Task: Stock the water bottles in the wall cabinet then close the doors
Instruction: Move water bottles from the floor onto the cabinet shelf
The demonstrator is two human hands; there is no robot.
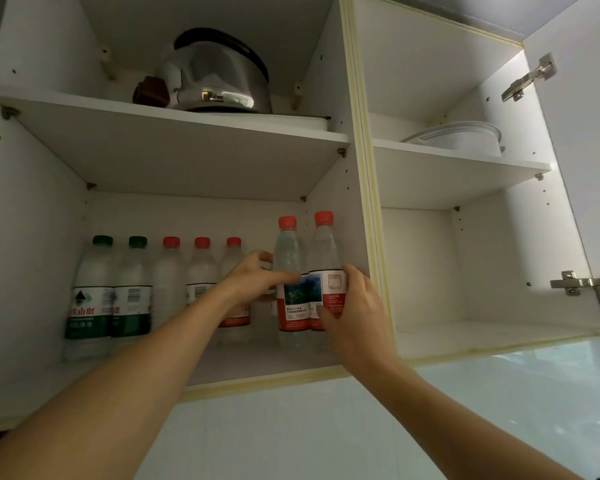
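White wall cabinet (pixel 364 188), doors open: five bottles (pixel 160 289) stand at the back of its lower shelf. Our left hand (pixel 253 278) and right hand (pixel 350 306) each grip one red-capped bottle (pixel 291 271) (probably just landing). Doors remain.

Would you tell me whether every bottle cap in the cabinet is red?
No, two bottles at the left have green caps.

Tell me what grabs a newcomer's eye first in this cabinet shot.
Two hands, left hand and right hand, grip a pair of red-capped bottles at the right end of the lower left shelf. Beside them stands a row of bottles with green and red caps. A shiny kettle sits on the shelf above.
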